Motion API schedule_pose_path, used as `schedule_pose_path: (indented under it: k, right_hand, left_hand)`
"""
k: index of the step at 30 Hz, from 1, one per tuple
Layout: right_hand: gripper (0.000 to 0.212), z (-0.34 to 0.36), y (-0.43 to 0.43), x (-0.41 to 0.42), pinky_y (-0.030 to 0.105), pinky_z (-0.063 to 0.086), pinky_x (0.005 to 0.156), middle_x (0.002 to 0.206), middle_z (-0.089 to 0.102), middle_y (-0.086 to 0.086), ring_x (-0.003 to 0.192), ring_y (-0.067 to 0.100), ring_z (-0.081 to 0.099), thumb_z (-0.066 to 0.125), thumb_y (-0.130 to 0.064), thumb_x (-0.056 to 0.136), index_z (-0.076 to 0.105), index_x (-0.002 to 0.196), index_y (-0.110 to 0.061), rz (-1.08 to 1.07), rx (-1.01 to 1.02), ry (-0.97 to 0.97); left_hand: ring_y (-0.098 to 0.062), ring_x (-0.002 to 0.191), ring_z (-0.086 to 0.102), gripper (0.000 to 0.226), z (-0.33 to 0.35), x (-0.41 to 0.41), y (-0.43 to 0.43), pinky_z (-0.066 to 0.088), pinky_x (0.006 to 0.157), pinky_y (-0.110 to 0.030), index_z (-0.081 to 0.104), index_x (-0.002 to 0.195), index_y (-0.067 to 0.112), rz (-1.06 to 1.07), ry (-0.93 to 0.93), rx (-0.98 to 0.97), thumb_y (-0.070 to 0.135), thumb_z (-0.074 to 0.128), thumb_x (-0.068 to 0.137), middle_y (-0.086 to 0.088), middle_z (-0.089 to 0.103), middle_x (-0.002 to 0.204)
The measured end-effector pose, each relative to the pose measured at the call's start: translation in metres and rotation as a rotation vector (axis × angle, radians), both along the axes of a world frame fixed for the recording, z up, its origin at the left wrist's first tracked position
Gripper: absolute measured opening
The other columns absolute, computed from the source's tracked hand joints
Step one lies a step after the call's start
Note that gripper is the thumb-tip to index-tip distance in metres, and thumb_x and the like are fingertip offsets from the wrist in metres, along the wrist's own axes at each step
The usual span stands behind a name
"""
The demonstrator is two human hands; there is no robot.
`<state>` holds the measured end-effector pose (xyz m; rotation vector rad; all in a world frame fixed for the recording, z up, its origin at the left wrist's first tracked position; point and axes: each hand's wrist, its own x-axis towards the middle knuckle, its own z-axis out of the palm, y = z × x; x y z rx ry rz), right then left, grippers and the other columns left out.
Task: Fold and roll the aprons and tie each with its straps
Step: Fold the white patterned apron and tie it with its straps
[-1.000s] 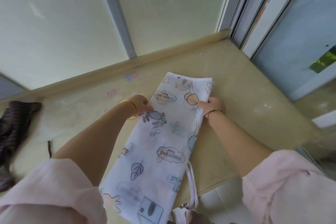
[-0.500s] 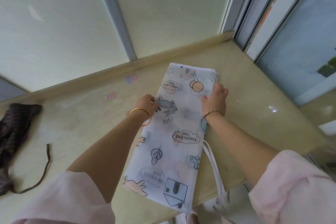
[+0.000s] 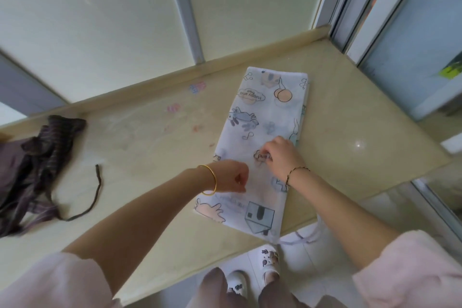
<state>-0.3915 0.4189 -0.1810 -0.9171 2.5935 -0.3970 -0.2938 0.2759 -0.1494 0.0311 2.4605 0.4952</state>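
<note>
A pale stone worktop (image 3: 350, 112) fills the corner beneath frosted window panels (image 3: 100, 20), with a metal sliding-door frame (image 3: 350, 7) at the right. On it a white printed apron (image 3: 270, 112), folded into a long, narrow strip, runs from near the back ledge to the front edge. Its cartoon prints and "Happy and free" clouds face up. Its white straps (image 3: 307, 239) spill from the near right corner and hang over the edge towards the tiled floor (image 3: 300, 267).

The person leans over the strip with both hands on its near half. The right hand (image 3: 281, 155), a dark beaded bracelet (image 3: 297, 172) at the wrist, has its fingers bent down onto the cloth beside the right fold. Its grip pinches a small pucker of fabric at a cloud print. The left hand (image 3: 232, 177), wearing a gold bangle (image 3: 211, 177), sits as a curled fist on the apron's left edge. Whether its grip has caught any fabric cannot be told.

Well apart, at the left end of the worktop, a dark striped apron (image 3: 37, 157) lies crumpled, with one dark strap (image 3: 96, 192) trailing across the stone. Faint pink and blue marks (image 3: 197, 87) show near the back ledge. Pink sleeves (image 3: 412, 270) frame the view, and white clogs (image 3: 268, 260) with charms stand on the floor below.
</note>
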Motion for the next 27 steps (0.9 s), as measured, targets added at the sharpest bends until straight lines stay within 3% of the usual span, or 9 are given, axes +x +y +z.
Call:
schedule_pose_path:
  k: [4,8,11,15,19,22,23,25,27]
  right_hand:
    - [0.040,-0.002,0.006,0.007,0.032,0.037,0.100,0.132,0.043,0.006,0.121,0.027,0.038,0.050,-0.008,0.090,0.052,0.129,-0.017,0.027,0.038,0.007]
    - [0.043,-0.001,0.011,0.011,0.032,0.032,0.105,0.138,0.040,0.005,0.127,0.026,0.035,0.051,-0.010,0.089,0.051,0.132,-0.019,-0.004,0.012,-0.053]
    - [0.045,-0.002,0.011,0.008,0.032,0.030,0.108,0.140,0.039,0.005,0.128,0.026,0.036,0.047,-0.005,0.089,0.052,0.131,-0.019,-0.002,0.028,-0.087]
    - [0.048,-0.003,0.011,0.000,0.033,0.034,0.107,0.137,0.043,0.007,0.126,0.026,0.042,0.043,0.005,0.087,0.058,0.126,-0.019,0.008,0.047,-0.102]
    - [0.049,-0.002,0.012,-0.007,0.030,0.040,0.095,0.129,0.052,0.009,0.115,0.025,0.049,0.039,0.009,0.085,0.064,0.118,-0.016,0.015,-0.002,-0.133]
    - [0.047,-0.002,0.014,-0.011,0.022,0.038,0.069,0.110,0.060,0.011,0.091,0.020,0.050,0.036,0.011,0.084,0.067,0.112,-0.011,0.017,-0.019,-0.183]
    - [0.047,0.000,0.015,-0.012,0.020,0.040,0.071,0.109,0.059,0.010,0.094,0.021,0.052,0.036,0.011,0.085,0.066,0.115,-0.009,0.017,-0.036,-0.207]
    - [0.047,0.009,0.020,-0.012,0.022,0.040,0.092,0.125,0.056,0.010,0.116,0.023,0.052,0.036,0.012,0.088,0.060,0.124,-0.008,0.011,-0.074,-0.267]
    - [0.043,0.013,0.023,-0.015,0.023,0.036,0.101,0.131,0.055,0.007,0.123,0.021,0.050,0.038,0.010,0.091,0.058,0.125,-0.007,0.030,-0.089,-0.328]
  left_hand:
    - [-0.020,0.080,0.047,0.016,-0.014,0.026,0.002,0.033,0.066,-0.024,0.054,0.088,0.016,-0.107,-0.072,-0.050,0.032,0.055,0.090,-0.002,0.056,0.088]
    - [-0.021,0.089,0.053,0.035,-0.019,0.051,0.004,0.046,0.074,-0.032,0.054,0.084,0.022,-0.282,-0.084,-0.110,0.054,0.065,0.077,0.002,0.057,0.093]
    - [-0.021,0.103,0.047,0.036,-0.023,0.064,0.003,0.046,0.082,-0.035,0.055,0.094,0.020,-0.452,0.057,-0.220,0.047,0.069,0.076,0.000,0.053,0.111]
    - [-0.022,0.109,0.043,0.026,-0.020,0.065,0.001,0.041,0.074,-0.030,0.056,0.101,0.015,-0.478,0.172,-0.197,0.033,0.064,0.084,-0.003,0.049,0.118]
    - [-0.027,0.108,0.048,0.026,-0.018,0.066,-0.001,0.043,0.073,-0.034,0.055,0.115,0.013,-0.514,0.239,-0.239,0.021,0.052,0.091,-0.009,0.048,0.119]
    - [-0.024,0.102,0.049,0.014,-0.008,0.063,0.001,0.037,0.066,-0.030,0.057,0.097,0.013,-0.513,0.259,-0.231,0.017,0.050,0.085,-0.005,0.048,0.115]
    - [-0.022,0.101,0.048,0.007,-0.002,0.059,0.001,0.035,0.067,-0.029,0.055,0.087,0.013,-0.480,0.236,-0.216,0.018,0.053,0.082,-0.004,0.049,0.113]
    - [-0.024,0.096,0.049,0.013,0.011,0.048,0.002,0.040,0.071,-0.031,0.047,0.071,0.014,-0.396,0.139,-0.142,0.022,0.054,0.078,-0.004,0.050,0.102]
    - [-0.023,0.081,0.050,0.018,0.032,0.035,0.009,0.043,0.069,-0.031,0.042,0.066,0.014,-0.244,-0.043,0.001,0.027,0.051,0.075,-0.003,0.047,0.085]
